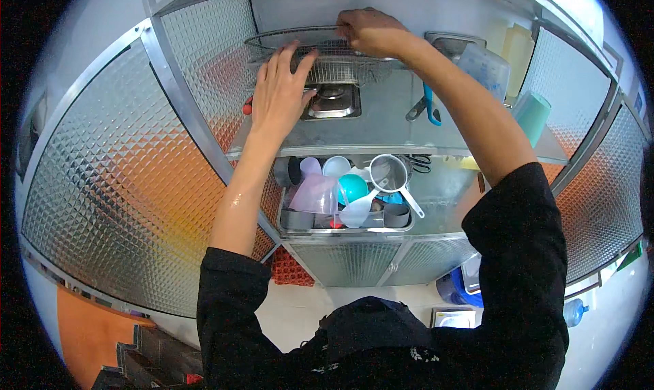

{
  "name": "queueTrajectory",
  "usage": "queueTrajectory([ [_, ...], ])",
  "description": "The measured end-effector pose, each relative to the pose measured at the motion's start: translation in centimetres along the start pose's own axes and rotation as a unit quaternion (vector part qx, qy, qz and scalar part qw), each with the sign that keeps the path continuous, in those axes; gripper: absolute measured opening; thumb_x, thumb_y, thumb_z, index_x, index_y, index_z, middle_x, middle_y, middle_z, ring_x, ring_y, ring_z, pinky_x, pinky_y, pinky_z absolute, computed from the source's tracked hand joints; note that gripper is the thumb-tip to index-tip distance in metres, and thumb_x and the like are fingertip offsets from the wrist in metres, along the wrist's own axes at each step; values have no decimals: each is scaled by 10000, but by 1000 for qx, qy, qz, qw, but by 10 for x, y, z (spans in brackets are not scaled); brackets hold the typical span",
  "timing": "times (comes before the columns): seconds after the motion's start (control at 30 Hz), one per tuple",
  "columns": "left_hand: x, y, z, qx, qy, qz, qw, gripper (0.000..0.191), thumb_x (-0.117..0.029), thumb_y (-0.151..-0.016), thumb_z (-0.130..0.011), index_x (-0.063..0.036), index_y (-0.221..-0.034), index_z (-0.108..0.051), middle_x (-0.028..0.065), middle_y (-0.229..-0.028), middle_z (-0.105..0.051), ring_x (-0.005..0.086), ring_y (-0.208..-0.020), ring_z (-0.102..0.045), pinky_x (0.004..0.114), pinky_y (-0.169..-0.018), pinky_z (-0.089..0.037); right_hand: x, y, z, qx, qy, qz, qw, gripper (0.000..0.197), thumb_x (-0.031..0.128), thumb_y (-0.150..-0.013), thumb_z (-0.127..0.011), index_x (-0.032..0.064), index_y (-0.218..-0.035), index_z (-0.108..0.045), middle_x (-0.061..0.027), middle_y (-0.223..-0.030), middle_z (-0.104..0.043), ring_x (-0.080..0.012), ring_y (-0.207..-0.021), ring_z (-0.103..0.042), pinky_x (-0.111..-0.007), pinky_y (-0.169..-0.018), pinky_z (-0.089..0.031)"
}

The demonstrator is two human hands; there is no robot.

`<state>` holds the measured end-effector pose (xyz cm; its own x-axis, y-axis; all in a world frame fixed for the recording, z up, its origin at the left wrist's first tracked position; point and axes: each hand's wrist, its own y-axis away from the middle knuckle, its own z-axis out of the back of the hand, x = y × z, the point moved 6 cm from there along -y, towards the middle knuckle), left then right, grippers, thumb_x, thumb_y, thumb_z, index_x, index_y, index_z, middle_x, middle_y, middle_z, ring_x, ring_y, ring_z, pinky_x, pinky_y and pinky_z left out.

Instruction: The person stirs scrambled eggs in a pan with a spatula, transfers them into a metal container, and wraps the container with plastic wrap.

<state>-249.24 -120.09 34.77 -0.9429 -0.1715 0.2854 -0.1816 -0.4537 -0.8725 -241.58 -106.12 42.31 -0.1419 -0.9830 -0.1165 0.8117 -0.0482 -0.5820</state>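
Note:
Both arms reach up to the top shelf of a metal and patterned-glass cabinet. My right hand (370,31) is bent over the rear rim of a round wire basket (332,73), its fingertips hidden. At the basket's front left, my left hand (281,86) has its fingers spread; whether they touch the wire is unclear. A stainless steel pan or lid (333,104) lies on the shelf below the basket. Left of it, a red handle end (248,105) shows beside my left wrist.
Right on the shelf are a blue-handled utensil (429,101), a translucent plastic container (485,70) and a green cup (533,115). On the lower shelf, a metal tray (357,230) holds cups, scoops and a white-handled strainer (389,173). Open glass doors (117,180) flank the cabinet.

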Motion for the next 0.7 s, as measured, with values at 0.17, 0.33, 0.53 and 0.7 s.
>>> queueTrajectory([
  [0.17,11,-6,-4,35,8,12,999,394,-96,-708,-695,-111,-1080,-567,115,-1017,-547,298,-975,-534,422,-842,-416,20,5,-12,106,-31,57,992,199,122,-787,-611,27,-962,-606,-161,-924,-639,-353,-874,-604,-434,-753,-453],
  [0.33,9,-13,8,15,31,18,999,331,-24,-697,-670,-91,-1010,-584,116,-961,-553,293,-933,-544,408,-794,-435,27,-2,10,34,121,5,992,262,147,-775,-644,76,-1027,-618,-116,-1021,-633,-318,-933,-599,-424,-810,-474],
  [0.53,19,-10,29,33,45,5,998,319,42,-666,-651,-61,-961,-588,115,-948,-541,300,-941,-524,399,-801,-445,31,-25,57,-17,92,-24,995,295,184,-761,-601,106,-1043,-636,-136,-1037,-639,-305,-997,-599,-401,-840,-479],
  [0.7,0,-8,51,40,88,-47,994,317,75,-650,-634,-43,-940,-586,83,-919,-578,289,-936,-520,383,-813,-444,27,-22,67,-14,62,-90,994,252,179,-759,-551,66,-967,-638,-173,-1009,-634,-349,-975,-587,-419,-816,-471],
])
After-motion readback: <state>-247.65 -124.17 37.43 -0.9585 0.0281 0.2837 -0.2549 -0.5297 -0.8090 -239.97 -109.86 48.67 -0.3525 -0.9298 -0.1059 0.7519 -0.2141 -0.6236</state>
